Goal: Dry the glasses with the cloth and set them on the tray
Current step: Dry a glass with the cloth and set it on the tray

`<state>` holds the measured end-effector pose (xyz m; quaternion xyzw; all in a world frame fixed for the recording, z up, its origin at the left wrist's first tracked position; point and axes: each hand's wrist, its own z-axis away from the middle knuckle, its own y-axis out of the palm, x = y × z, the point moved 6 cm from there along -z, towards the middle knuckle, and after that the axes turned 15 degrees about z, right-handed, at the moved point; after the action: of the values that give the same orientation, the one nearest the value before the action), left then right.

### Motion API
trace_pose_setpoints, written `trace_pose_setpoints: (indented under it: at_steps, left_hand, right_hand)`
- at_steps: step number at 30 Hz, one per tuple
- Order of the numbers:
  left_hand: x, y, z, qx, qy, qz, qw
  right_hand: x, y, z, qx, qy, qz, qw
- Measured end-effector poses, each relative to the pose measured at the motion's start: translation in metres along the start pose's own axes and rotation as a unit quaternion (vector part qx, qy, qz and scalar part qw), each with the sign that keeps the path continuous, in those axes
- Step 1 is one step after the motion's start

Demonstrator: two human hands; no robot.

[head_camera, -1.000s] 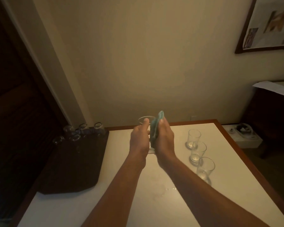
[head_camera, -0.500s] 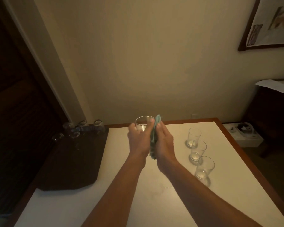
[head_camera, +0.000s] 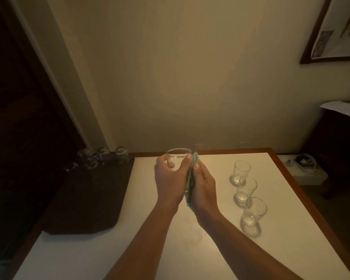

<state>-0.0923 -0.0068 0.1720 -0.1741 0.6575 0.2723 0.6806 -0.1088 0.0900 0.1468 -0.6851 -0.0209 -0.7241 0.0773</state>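
Item 1, worktop [head_camera: 220,257]: we record a white surface with a wooden border, its far edge against the wall and its right edge falling away to the floor. Bare white surface lies in front of our forearms and between the tray and the hands.

Item 2, tray [head_camera: 93,201]: dark, on the left of the worktop, its near corner cut at an angle. We count several glasses on the tray [head_camera: 101,156], clustered at its far end; the dim light hides their exact number. The near part of the tray shows only its dark surface.

Item 3, row of three glasses [head_camera: 246,188]: upright on the right of the worktop, just beside one another, well apart from the tray and near the right border.

Item 4, left hand [head_camera: 171,178]: our grip curls round the held glass [head_camera: 178,160], thumb on its near side, rim up and lifted clear of the worktop. A fingertip shows through the wall of the glass.

Item 5, right hand [head_camera: 202,184]: fingers nearly straight, pressing the cloth [head_camera: 190,182] against the right side of the held glass.

Item 6, the cloth: pale green, sandwiched between the two hands, its top edge near the rim and its lower end hanging below the palms.
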Motion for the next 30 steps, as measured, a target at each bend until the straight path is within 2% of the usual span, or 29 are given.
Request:
trace_pose_setpoints:
  at_steps: [3,5,8,10,12,15,17,19,21,23,25,26,28,30]
  left_hand:
    - [0.007,0.013,0.009,0.039,-0.049,-0.025,0.998]
    - [0.015,0.019,0.009,0.057,-0.088,0.0,0.995]
    - [0.014,0.008,-0.002,-0.007,-0.059,0.064,0.996]
    - [0.013,-0.001,-0.006,-0.054,-0.026,0.06,0.996]
    - [0.017,0.0,-0.005,-0.042,-0.039,0.071,0.996]
    - [0.033,0.013,0.002,0.021,-0.129,0.128,0.983]
    - [0.036,0.016,-0.001,0.03,-0.127,0.102,0.986]
    - [0.035,0.012,-0.005,0.006,-0.098,0.093,0.991]
    - [0.032,0.003,-0.007,-0.032,-0.056,0.125,0.99]
    - [0.035,-0.007,-0.007,-0.054,-0.009,0.147,0.988]
    - [0.04,-0.014,-0.008,-0.041,0.031,0.123,0.991]
    - [0.043,-0.017,-0.01,-0.033,0.044,0.096,0.994]
    - [0.045,-0.028,-0.016,-0.014,0.066,0.017,0.998]
    - [0.049,-0.045,-0.024,-0.009,0.067,-0.033,0.997]
  right_hand:
    - [-0.003,-0.008,-0.019,-0.025,0.036,-0.003,0.999]
    - [-0.006,-0.011,-0.022,-0.023,0.063,-0.025,0.997]
    - [-0.006,-0.005,-0.004,-0.009,0.03,-0.01,0.999]
    - [-0.008,0.0,0.007,-0.005,-0.006,0.008,1.0]
    - [-0.006,-0.001,0.004,-0.005,-0.033,0.036,0.999]
    - [-0.002,-0.007,-0.015,-0.007,-0.035,0.048,0.998]
    - [-0.003,-0.008,-0.021,-0.004,-0.032,0.04,0.999]
    - [-0.007,-0.004,-0.017,0.007,-0.026,0.018,0.999]
    - [-0.014,0.003,-0.011,0.01,0.013,0.0,1.0]
    - [-0.03,0.012,-0.012,0.0,0.128,-0.026,0.991]
    - [-0.046,0.024,-0.011,0.016,0.276,-0.129,0.952]
    - [-0.05,0.03,-0.01,0.025,0.322,-0.174,0.93]
    - [-0.054,0.039,-0.008,0.042,0.366,-0.197,0.909]
    - [-0.058,0.049,-0.005,0.056,0.388,-0.16,0.906]
